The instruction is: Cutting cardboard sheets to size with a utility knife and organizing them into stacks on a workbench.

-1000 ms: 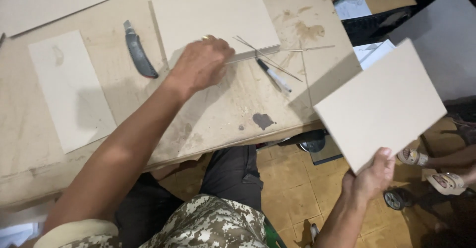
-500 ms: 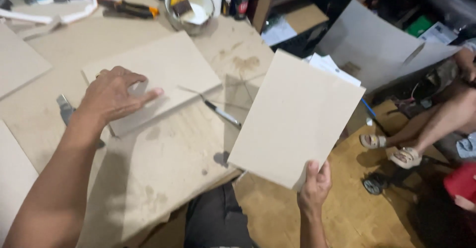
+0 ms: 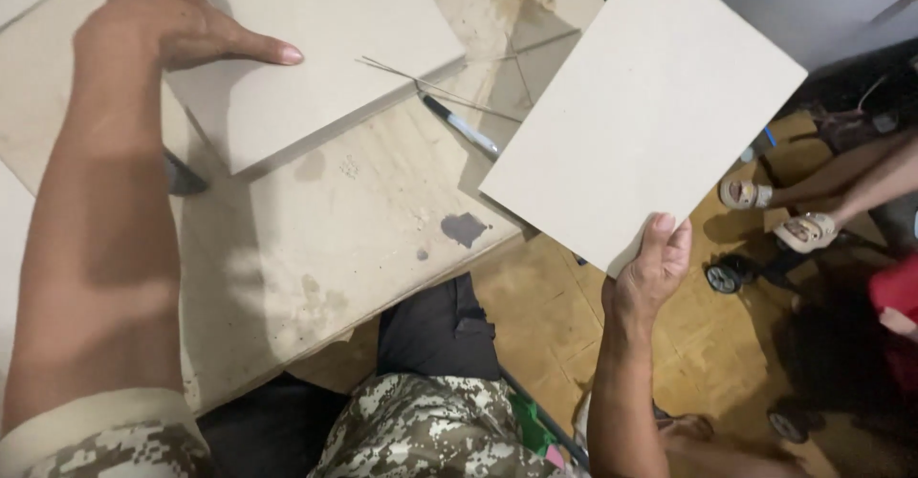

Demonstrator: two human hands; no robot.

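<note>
- The right hand holds a pale rectangular board by its lower corner, fingers folded over the face and the thumb hidden behind; the board is tilted and lifted off the bench, out past its right edge and above the floor.
- The left hand lies flat on a second pale board that rests on the bench; its fingers are spread and released, the thumb stretched out across the board's surface, gripping nothing.
- That second board lies at an angle on the bench, near the upper middle of the view.
- Thin sticks lie crossed at the board's right edge, partly on it and partly on the bench.
- A pen with a dark tip lies on the bench just beside the sticks, between the two boards.
- A dark stain marks the bench near its front edge.
- A dark object shows just beside the left forearm, mostly hidden.
- No containers are visible.
- Another person's sandalled feet rest on the tan floor at right, well apart from the bench.
</note>
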